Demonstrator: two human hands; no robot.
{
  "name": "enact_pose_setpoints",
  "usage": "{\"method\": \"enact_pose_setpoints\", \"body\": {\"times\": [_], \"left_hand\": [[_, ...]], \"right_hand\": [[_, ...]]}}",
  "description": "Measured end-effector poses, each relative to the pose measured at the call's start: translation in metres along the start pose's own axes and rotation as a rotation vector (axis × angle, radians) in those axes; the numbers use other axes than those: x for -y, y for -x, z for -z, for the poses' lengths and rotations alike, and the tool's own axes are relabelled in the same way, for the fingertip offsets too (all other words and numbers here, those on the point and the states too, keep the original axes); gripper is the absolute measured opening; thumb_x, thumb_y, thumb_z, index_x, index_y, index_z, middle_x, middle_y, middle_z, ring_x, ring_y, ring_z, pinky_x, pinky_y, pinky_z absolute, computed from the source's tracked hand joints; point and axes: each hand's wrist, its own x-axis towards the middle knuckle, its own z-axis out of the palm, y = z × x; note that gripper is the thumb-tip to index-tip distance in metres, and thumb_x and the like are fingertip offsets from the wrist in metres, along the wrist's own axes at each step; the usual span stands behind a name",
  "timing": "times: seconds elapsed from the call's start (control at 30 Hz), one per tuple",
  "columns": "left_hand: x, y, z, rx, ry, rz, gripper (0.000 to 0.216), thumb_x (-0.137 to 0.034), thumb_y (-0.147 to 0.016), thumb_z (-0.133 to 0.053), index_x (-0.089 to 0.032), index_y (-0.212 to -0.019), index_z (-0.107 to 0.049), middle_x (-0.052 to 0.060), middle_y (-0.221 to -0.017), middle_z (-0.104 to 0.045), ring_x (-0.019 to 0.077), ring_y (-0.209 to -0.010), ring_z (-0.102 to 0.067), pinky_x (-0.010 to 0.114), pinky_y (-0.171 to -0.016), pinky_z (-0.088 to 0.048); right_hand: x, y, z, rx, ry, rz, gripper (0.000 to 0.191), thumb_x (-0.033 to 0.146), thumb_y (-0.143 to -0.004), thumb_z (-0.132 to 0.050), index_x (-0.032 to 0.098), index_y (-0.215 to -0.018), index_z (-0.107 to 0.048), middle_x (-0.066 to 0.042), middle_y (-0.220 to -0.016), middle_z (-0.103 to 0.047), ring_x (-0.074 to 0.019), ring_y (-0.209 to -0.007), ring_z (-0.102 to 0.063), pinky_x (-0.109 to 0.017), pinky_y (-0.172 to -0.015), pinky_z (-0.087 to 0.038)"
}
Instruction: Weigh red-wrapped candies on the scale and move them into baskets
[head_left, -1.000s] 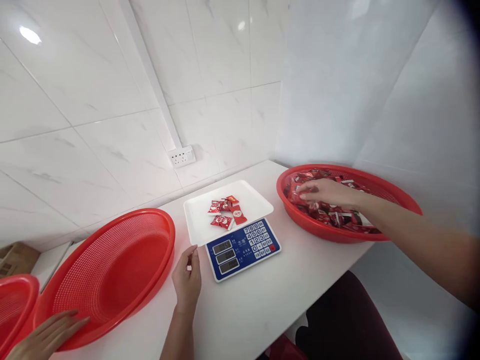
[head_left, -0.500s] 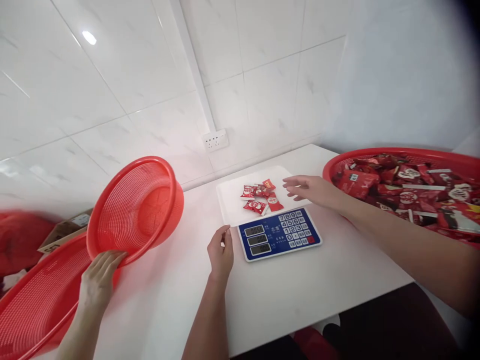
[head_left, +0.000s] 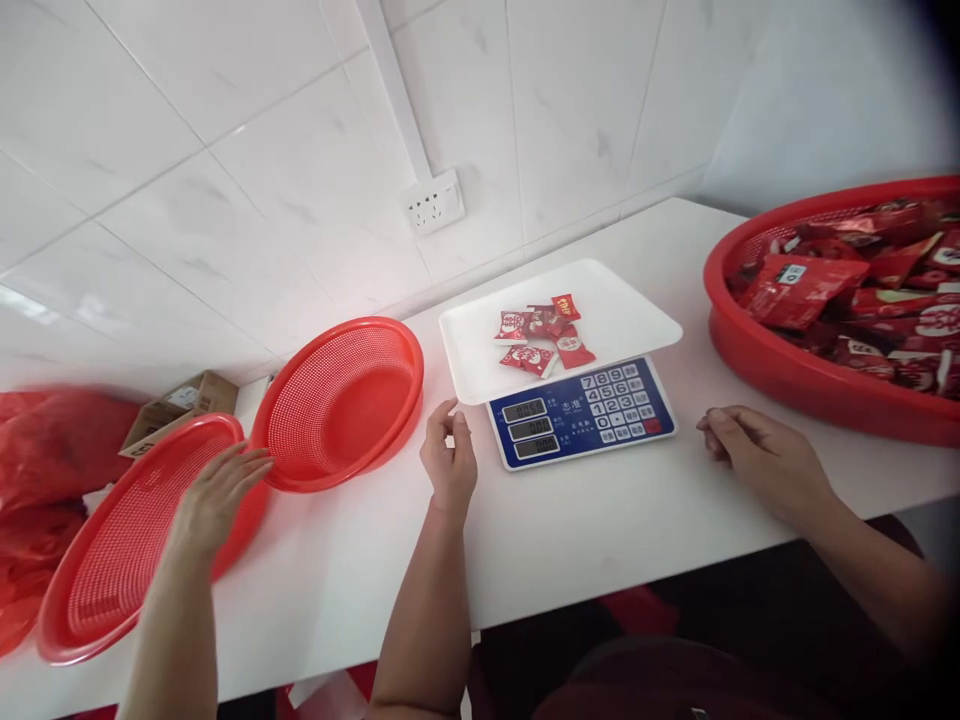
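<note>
Looks early: few glossy red packets (head_left: 571, 347) on white plastic tray (head_left: 626, 325) of blue keypad scale (head_left: 576, 407); bulk left in round red plastic basket (head_left: 787, 382). Left hand (head_left: 451, 462) curled, thumb near index; right hand (head_left: 771, 468) fingers bunched; can't tell if either's gripping.
</note>
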Motion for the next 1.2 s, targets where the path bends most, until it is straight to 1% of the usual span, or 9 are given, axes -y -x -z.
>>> {"method": "enact_pose_setpoints", "body": {"times": [0.1,0.17,0.47,0.6,0.73,0.87,0.97,1.1,1.2], "left_hand": [[-0.006,0.023,-0.073,-0.019,0.037,-0.035,0.035,-0.043,-0.09,-0.043,-0.016,-0.104,-0.061,0.002,-0.066,-0.057,0.0117,-0.059,-0.055,0.024,-0.059,-0.047],[-0.001,0.027,-0.091,-0.041,0.057,-0.07,0.035,-0.042,-0.091,-0.042,-0.015,-0.106,-0.059,0.001,-0.065,-0.056,0.0108,-0.058,-0.054,0.023,-0.059,-0.046],[0.002,0.025,-0.085,-0.022,0.021,-0.078,0.031,-0.04,-0.091,-0.043,-0.016,-0.102,-0.06,0.0,-0.065,-0.055,0.0118,-0.059,-0.054,0.025,-0.06,-0.044],[-0.01,0.024,-0.091,0.007,-0.012,-0.215,0.03,-0.037,-0.091,-0.046,-0.016,-0.11,-0.056,0.008,-0.086,-0.061,0.0158,-0.078,-0.059,0.03,-0.075,-0.048],[-0.037,0.009,-0.098,0.17,-0.309,-0.294,0.044,-0.044,-0.088,-0.049,-0.02,-0.125,-0.049,0.015,-0.125,-0.053,0.0264,-0.115,-0.05,0.043,-0.093,-0.043],[-0.073,-0.014,-0.103,0.388,-0.728,-0.224,0.055,-0.055,-0.088,-0.045,-0.021,-0.131,-0.047,0.014,-0.122,-0.058,0.0317,-0.111,-0.053,0.048,-0.092,-0.041],[-0.093,-0.031,-0.112,0.489,-0.815,-0.244,0.057,-0.056,-0.088,-0.043,-0.023,-0.135,-0.044,0.013,-0.122,-0.058,0.0311,-0.113,-0.052,0.046,-0.094,-0.041],[-0.099,-0.056,-0.132,0.713,-0.67,-0.287,0.08,-0.068,-0.08,-0.047,-0.029,-0.145,-0.024,0.012,-0.153,-0.024,0.0346,-0.138,-0.024,0.05,-0.106,-0.03],[-0.09,-0.076,-0.143,0.908,-0.619,-0.257,0.1,-0.074,-0.068,-0.056,-0.031,-0.148,-0.014,0.011,-0.157,-0.006,0.0376,-0.143,-0.003,0.057,-0.109,-0.021]], "right_hand": [[0.004,-0.001,-0.002,0.019,0.057,0.037,0.035,0.056,-0.08,-0.042,0.024,-0.077,-0.055,-0.001,-0.06,-0.051,-0.0197,-0.06,-0.051,-0.034,-0.063,-0.043],[0.009,0.0,-0.002,0.029,0.078,0.047,0.034,0.054,-0.079,-0.041,0.024,-0.077,-0.055,-0.002,-0.061,-0.052,-0.0198,-0.061,-0.052,-0.035,-0.065,-0.043],[0.01,0.001,-0.004,0.065,0.07,0.056,0.031,0.052,-0.079,-0.04,0.024,-0.078,-0.054,-0.003,-0.064,-0.054,-0.0198,-0.063,-0.054,-0.033,-0.066,-0.043],[0.004,-0.002,-0.004,0.096,0.073,0.076,0.033,0.053,-0.082,-0.039,0.024,-0.082,-0.056,-0.003,-0.065,-0.056,-0.02,-0.064,-0.055,-0.033,-0.066,-0.044],[-0.001,-0.002,-0.004,0.129,0.056,0.116,0.04,0.057,-0.081,-0.04,0.022,-0.083,-0.058,-0.002,-0.066,-0.057,-0.018,-0.064,-0.056,-0.03,-0.065,-0.044],[-0.005,-0.003,-0.003,0.153,0.03,0.166,0.042,0.059,-0.08,-0.039,0.021,-0.081,-0.059,-0.001,-0.065,-0.057,-0.0162,-0.062,-0.055,-0.028,-0.062,-0.045],[-0.006,-0.005,-0.004,0.169,0.009,0.189,0.041,0.059,-0.08,-0.039,0.023,-0.08,-0.058,-0.001,-0.063,-0.057,-0.0159,-0.06,-0.056,-0.027,-0.06,-0.046],[-0.005,-0.005,-0.004,0.179,-0.005,0.186,0.042,0.06,-0.078,-0.038,0.023,-0.079,-0.058,0.0,-0.063,-0.057,-0.0161,-0.06,-0.056,-0.027,-0.058,-0.046],[-0.004,-0.004,-0.002,0.185,-0.022,0.2,0.043,0.061,-0.078,-0.038,0.023,-0.078,-0.058,-0.001,-0.062,-0.057,-0.0163,-0.059,-0.056,-0.026,-0.057,-0.046]]}}
